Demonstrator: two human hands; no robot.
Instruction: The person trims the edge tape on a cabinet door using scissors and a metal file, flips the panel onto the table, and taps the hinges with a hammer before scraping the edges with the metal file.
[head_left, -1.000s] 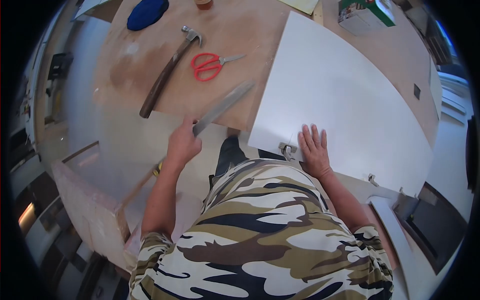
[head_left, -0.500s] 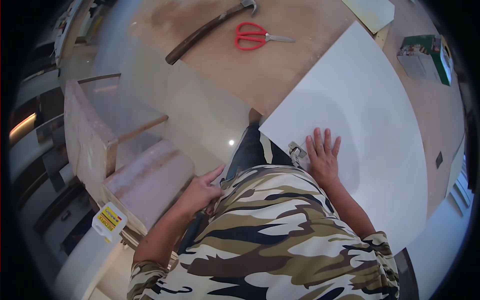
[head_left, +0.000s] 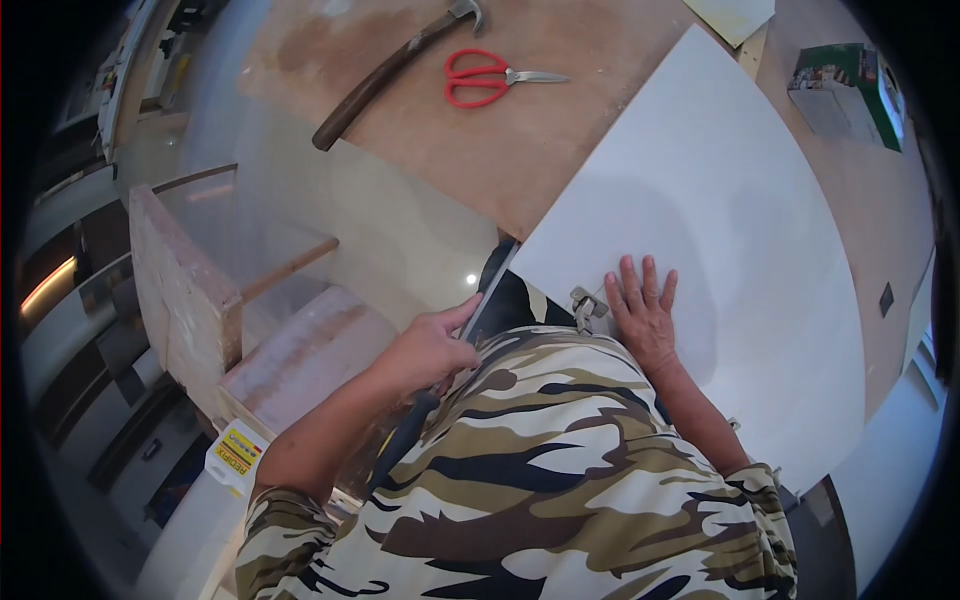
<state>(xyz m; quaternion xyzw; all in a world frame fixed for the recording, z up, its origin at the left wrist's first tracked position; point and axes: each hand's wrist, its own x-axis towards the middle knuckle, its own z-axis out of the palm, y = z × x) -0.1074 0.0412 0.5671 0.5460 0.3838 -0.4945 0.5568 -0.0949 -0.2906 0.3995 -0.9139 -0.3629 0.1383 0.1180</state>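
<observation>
My left hand [head_left: 430,350] is closed on a long flat metal file [head_left: 491,291]. Its blade points up and away, beside the near left corner of a white panel [head_left: 740,200]; whether they touch I cannot tell. A dark handle with yellow [head_left: 403,440] shows below that hand, against the camouflage shirt. My right hand [head_left: 645,318] lies flat on the panel, fingers spread and holding nothing, just right of a metal hinge [head_left: 588,306] at the panel's near edge.
On the brown table [head_left: 560,130] lie a hammer [head_left: 385,75] and red-handled scissors [head_left: 478,78]. A green and white box [head_left: 848,95] stands at the far right. Lower left are a wooden frame [head_left: 185,290] and a white container with a yellow label [head_left: 235,455].
My left hand and the file have moved down and right, from beside the hammer to the panel's corner. The view has shifted. My right hand remains flat on the panel.
</observation>
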